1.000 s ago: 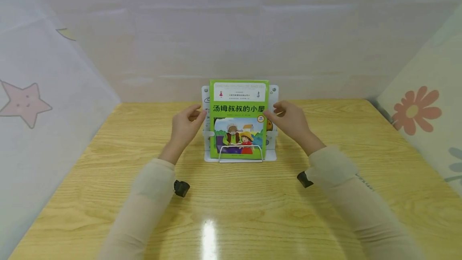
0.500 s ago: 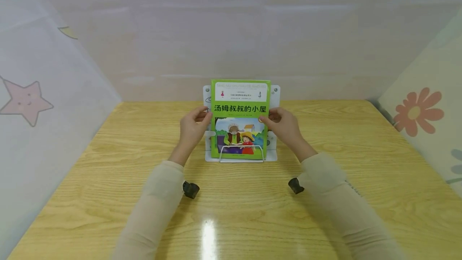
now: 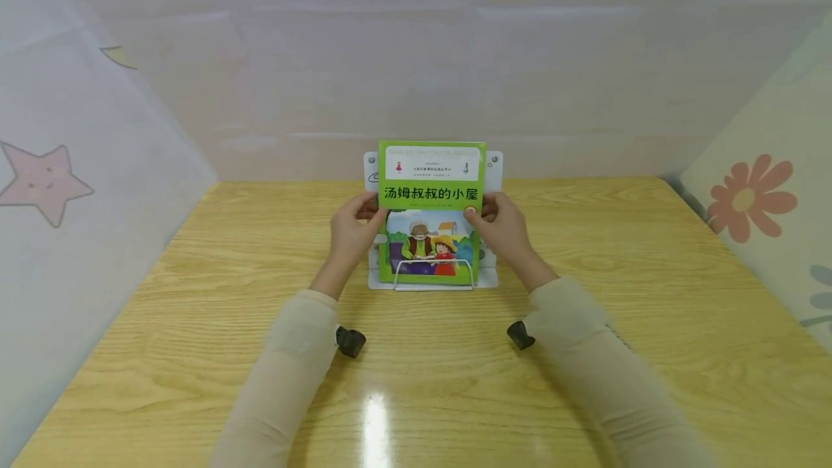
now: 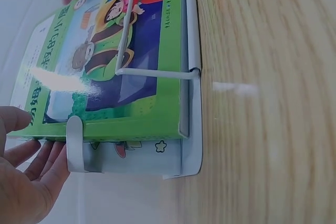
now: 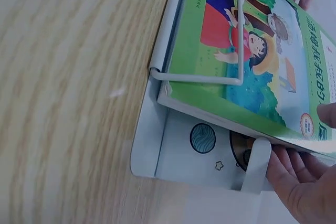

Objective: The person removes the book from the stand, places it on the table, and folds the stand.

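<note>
A green picture book (image 3: 432,197) stands upright, leaning back on a white book stand (image 3: 489,278) decorated with cartoon prints. My left hand (image 3: 353,233) grips its left edge, thumb on the front cover and fingers behind. At the opposite edge my right hand (image 3: 508,231) holds it the same way, its thumb (image 5: 326,114) on the cover beside the title. A white wire bracket (image 3: 434,261) crosses the lower cover in front. In the left wrist view a white side clip (image 4: 76,145) sits beside the book's edge; a matching clip (image 5: 257,165) shows in the right wrist view.
The stand rests on a wood-grain table (image 3: 429,367) with a glare spot near the front. A pale cloth wall (image 3: 416,63) rises behind, and side panels carry a pink star (image 3: 48,183) and a red flower (image 3: 747,197). Black wrist-camera mounts (image 3: 351,341) hang under the sleeves.
Both hands have moved inward from beside the book to its edges and taken hold of it. The book remains on the stand.
</note>
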Motion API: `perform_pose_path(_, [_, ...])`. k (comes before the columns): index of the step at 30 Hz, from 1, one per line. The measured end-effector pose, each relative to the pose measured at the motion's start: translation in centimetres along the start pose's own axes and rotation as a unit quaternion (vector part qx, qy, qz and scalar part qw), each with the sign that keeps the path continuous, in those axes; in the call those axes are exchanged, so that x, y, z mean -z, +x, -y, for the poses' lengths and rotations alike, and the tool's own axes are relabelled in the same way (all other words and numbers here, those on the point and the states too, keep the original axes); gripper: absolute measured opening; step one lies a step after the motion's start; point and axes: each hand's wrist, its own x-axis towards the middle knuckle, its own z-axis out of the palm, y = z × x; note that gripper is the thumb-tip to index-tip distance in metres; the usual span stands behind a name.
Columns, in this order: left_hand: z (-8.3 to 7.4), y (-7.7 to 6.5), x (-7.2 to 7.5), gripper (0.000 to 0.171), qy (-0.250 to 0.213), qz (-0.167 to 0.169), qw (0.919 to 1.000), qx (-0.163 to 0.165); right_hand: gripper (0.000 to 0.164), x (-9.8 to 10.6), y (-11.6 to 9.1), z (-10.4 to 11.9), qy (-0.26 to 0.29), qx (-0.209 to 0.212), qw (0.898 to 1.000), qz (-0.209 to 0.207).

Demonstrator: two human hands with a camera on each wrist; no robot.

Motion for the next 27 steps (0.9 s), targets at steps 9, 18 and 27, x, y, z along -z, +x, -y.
perform_pose_path(9, [-0.4,0.0,-0.4,0.037,0.036,0.004,0.9993,0.006,0.037,-0.7,0.3,0.6,0.012,-0.042,0.999,-0.029])
perform_pose_path(18, [-0.6,0.2,-0.4,0.035,0.027,-0.001,0.9987,0.043,0.033,-1.0,0.6,1.2,0.029,-0.107,0.993,-0.05])
perform_pose_path(27, [-0.9,0.5,-0.5,0.03,-0.005,-0.02,0.997,0.075,0.028,-0.9,0.9,1.6,0.085,-0.156,0.982,-0.067])
